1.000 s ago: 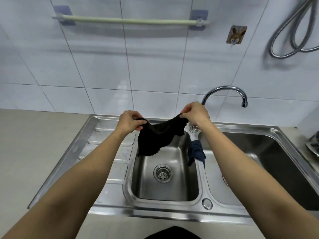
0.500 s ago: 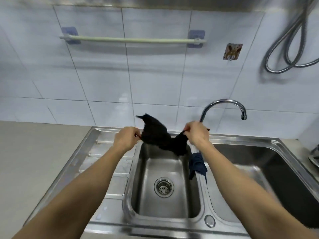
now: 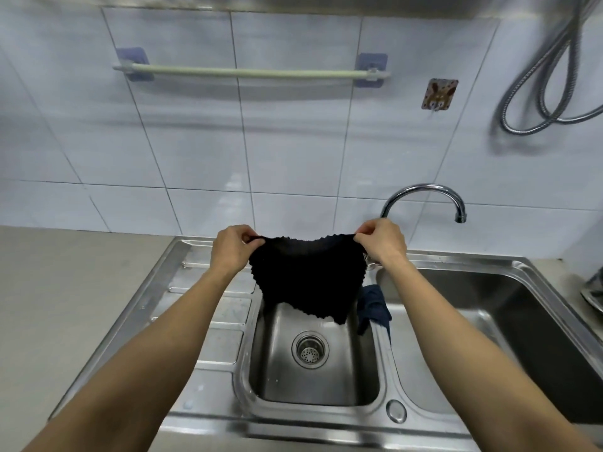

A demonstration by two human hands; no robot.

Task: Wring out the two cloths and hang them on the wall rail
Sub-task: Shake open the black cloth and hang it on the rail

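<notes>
A black cloth [image 3: 308, 278] hangs spread out above the small left basin, pinched at its two top corners. My left hand [image 3: 232, 247] grips the left corner and my right hand [image 3: 381, 241] grips the right corner. A dark blue cloth [image 3: 373, 306] lies draped over the divider between the two basins, just right of the black one. High on the tiled wall, the pale green wall rail [image 3: 251, 72] is bare.
The steel sink [image 3: 394, 411] has a drain [image 3: 310, 350] in the left basin and a larger basin on the right. A curved tap [image 3: 424, 199] stands behind my right hand. A sticker hook [image 3: 439, 94] and a metal hose [image 3: 541, 89] hang on the wall.
The black cloth, flipped up and bunched half a second ago, now hangs flat and stretched between both hands. My view has tilted up, showing the rail lower in frame.
</notes>
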